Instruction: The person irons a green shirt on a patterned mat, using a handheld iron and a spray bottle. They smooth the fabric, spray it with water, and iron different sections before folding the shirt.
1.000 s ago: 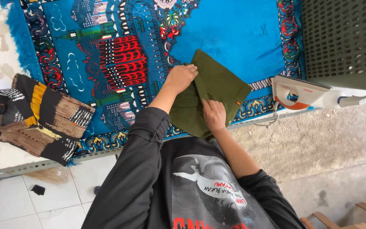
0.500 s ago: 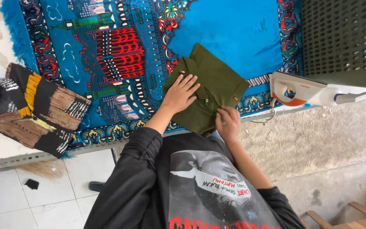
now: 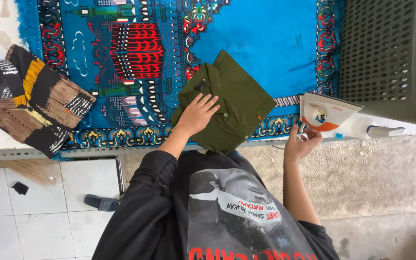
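A folded olive-green shirt [image 3: 237, 103] lies on a blue patterned mat [image 3: 266, 43] near its front edge. My left hand [image 3: 197, 113] rests flat on the shirt's lower left part, fingers spread. A white and orange clothes iron [image 3: 331, 115] stands on its end at the mat's right front corner. My right hand [image 3: 300, 143] is at the iron's lower end, with its fingers curled on it where the cord comes out.
A folded brown, black and yellow cloth [image 3: 30, 101] lies at the mat's left. A grey perforated plastic basket [image 3: 381, 53] stands just behind the iron. Below the metal-edged surface are white floor tiles with a dark sandal [image 3: 101, 203].
My right hand left the shirt and moved right to the iron. My left hand stays flat on the shirt. The view has shifted, so the cloth and the basket show more fully.
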